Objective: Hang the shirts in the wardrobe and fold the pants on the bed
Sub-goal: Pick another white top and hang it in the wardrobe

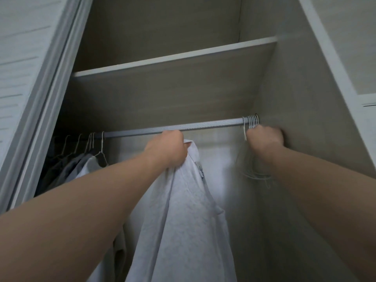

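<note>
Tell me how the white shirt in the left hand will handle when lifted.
Likely floppy: the white shirt hangs in long folds from the left hand. Probably light, since one bunched handful holds it up. Unlikely to slip; the fabric looks soft and matte.

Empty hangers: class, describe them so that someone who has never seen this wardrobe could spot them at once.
Inside the wardrobe, a grey rail runs under the shelf. The empty hangers bunch tightly at its right end, by the side wall, where the right hand grips them. Unlike the loaded hangers at the left end, they are bare wire with no clothes.
</note>
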Available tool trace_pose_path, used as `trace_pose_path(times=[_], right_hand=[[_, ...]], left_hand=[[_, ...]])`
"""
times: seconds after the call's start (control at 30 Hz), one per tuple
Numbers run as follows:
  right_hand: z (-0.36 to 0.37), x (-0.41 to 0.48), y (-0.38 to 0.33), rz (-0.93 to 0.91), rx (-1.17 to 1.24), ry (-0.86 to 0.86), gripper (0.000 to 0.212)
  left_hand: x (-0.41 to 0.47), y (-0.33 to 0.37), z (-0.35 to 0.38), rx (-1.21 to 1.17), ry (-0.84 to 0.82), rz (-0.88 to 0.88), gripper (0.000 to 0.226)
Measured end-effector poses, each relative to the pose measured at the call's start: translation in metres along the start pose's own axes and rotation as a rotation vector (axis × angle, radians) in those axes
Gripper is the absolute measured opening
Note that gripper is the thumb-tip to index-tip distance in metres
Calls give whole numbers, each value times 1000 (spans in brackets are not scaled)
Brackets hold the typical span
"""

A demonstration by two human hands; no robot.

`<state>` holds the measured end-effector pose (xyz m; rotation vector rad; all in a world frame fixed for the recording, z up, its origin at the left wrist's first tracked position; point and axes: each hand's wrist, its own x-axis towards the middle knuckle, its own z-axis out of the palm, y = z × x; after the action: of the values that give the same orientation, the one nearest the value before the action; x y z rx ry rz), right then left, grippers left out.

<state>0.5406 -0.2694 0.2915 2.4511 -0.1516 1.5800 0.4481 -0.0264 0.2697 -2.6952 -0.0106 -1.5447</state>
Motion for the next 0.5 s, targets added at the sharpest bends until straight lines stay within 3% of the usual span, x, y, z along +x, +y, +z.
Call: trace_pose_path(times=[0.2, 0.5], right_hand=[[16, 3, -2, -47, -120, 5, 39], [8, 11, -1, 59, 189, 18, 36]], left_hand=[[-1, -2, 6, 1, -11, 7, 40], [-1, -11, 8, 7, -28, 4, 36]])
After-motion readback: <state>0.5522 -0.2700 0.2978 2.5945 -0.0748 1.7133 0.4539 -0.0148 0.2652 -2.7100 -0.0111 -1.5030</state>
